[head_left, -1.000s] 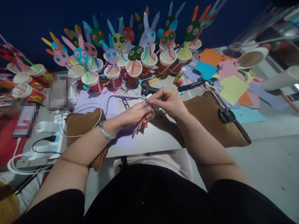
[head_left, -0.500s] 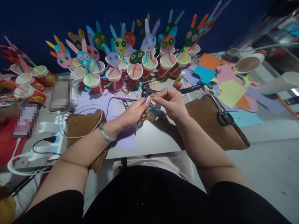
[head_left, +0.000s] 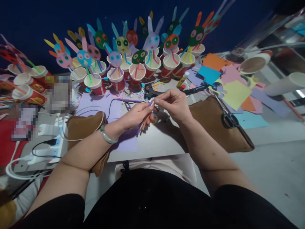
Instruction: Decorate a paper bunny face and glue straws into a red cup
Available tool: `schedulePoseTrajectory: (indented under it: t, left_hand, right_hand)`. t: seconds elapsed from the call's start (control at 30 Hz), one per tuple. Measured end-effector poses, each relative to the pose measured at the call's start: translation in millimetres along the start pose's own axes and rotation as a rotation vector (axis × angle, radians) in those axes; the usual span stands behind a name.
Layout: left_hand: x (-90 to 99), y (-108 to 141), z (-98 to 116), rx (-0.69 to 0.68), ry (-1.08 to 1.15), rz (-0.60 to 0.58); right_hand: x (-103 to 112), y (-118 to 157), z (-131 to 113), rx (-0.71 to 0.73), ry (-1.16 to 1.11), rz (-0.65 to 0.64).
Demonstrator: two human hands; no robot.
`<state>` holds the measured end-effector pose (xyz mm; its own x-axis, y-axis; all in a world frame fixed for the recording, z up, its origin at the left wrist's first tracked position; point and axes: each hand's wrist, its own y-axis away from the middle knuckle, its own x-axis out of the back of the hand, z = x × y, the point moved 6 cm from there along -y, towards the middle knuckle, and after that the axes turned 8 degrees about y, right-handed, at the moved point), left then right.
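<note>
Pinching the purple strip (head_left: 138,130) and orange strip (head_left: 144,124) in my left hand (head_left: 138,114), tails toward seven o'clock; right hand (head_left: 175,103), fingertips bunched at their tops, can't tell if gripping. Best keep ends even, pressure light, clear of the black tool (head_left: 149,92) at twelve.

Hands: two, left hand (head_left: 137,116) and right hand (head_left: 175,105). Straws between them: at least one purple straw (head_left: 138,129), at least one orange straw (head_left: 144,125). Bangle (head_left: 108,135): one. Brown cushions (head_left: 219,127): two, one left, one right. Scissors (head_left: 230,121): one pair, right. Glue stick (head_left: 183,79): one, far. Power strip (head_left: 58,140): one, left. Red cups (head_left: 116,83): four discernible in left cluster; over ten in far cluster, exact number obscured by overlap. Paper faces (head_left: 138,57) in far cluster: more than ten. Bright blue sheet (head_left: 209,74): one, far right.
</note>
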<state>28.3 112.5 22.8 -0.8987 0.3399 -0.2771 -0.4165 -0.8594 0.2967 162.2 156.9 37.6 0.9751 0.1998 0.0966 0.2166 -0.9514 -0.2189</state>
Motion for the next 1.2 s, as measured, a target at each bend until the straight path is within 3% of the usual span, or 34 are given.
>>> schedulePoseTrajectory:
  t: [0.23, 0.5, 0.7, 0.9, 1.2]
  left_hand:
    - [-5.5, 3, 2, 0.016, 0.068, 0.028]
    - [5.6, -4, -2, 0.009, 0.14, 0.034]
    - [9.7, -7, -3, -0.042, 0.194, 0.002]
    - [7.6, -7, -3, -0.038, 0.21, -0.005]
    - [6.5, -4, 0, -0.052, 0.215, 0.017]
  right_hand:
    - [1, 1, 0, 0.014, 0.021, 0.015]
    - [15, -1, -6, 0.043, 0.003, 0.116]
    - [11, -1, -6, -0.038, 0.062, -0.085]
    - [9, 5, -21, 0.121, 0.164, -0.001]
    - [1, 8, -21, 0.199, 0.264, -0.043]
